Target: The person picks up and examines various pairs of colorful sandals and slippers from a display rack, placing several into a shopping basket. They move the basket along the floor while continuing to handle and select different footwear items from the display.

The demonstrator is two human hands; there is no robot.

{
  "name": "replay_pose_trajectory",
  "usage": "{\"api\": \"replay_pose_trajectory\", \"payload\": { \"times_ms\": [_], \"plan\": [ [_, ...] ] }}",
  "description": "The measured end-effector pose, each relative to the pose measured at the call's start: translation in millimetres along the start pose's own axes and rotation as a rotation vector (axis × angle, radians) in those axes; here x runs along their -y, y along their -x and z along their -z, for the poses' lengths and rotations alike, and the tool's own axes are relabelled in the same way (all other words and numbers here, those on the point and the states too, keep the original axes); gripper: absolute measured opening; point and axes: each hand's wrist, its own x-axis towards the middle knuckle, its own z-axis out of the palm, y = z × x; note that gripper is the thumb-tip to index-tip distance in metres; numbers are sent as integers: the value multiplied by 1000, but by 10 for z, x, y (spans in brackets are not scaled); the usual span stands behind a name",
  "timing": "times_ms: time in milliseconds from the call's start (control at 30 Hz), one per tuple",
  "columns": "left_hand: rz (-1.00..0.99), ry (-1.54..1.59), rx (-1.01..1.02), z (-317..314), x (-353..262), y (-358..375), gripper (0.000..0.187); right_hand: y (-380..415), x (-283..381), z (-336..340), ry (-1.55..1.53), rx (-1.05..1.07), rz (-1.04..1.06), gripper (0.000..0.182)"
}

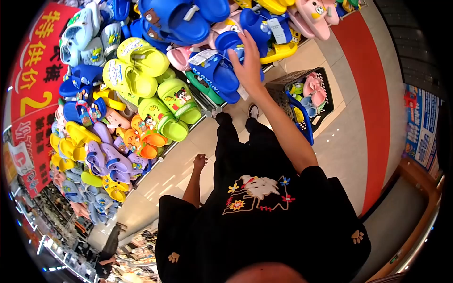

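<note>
My right hand (247, 63) reaches over the display and touches a pair of blue clogs (218, 70); its thumb and fingers are apart, lying on the upper clog. A white tag hangs from the pair. More blue clogs (257, 23) with a paper tag lie just beyond the fingertips. Green clogs (181, 99) with cartoon charms sit to the left, near the stand's edge. Low at my left side hangs my left hand (200, 162), its fingers curled in and nothing visible in them.
A dark shopping basket (325, 101) holding pink, blue and green clogs stands on the floor at right. Yellow, orange and purple clogs (113, 160) are heaped along the stand. Red sale signs (40, 61) rise behind it. Another person (111, 245) is at lower left.
</note>
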Motion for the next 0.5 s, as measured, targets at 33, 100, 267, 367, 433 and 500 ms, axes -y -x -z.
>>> {"api": "replay_pose_trajectory", "payload": {
  "times_ms": [33,100,267,367,433,500],
  "plan": [
    [-76,19,-61,112,-148,48,20,80,50,62,-71,-23,-51,43],
    [-244,72,-131,-299,-776,54,20,243,-348,646,-145,-68,-84,38],
    [-425,189,-144,-851,-1557,453,19,1311,-1308,1597,31,-39,-353,16],
    [-417,182,-62,-1307,-1660,441,22,1808,-1835,2076,289,-6,-358,18],
    [-511,132,-24,-1639,-1440,233,19,2079,-2011,2244,372,73,-501,29],
    [-516,103,25,-1823,-1317,62,19,2174,-2199,2293,193,305,-823,42]
  ]
}}
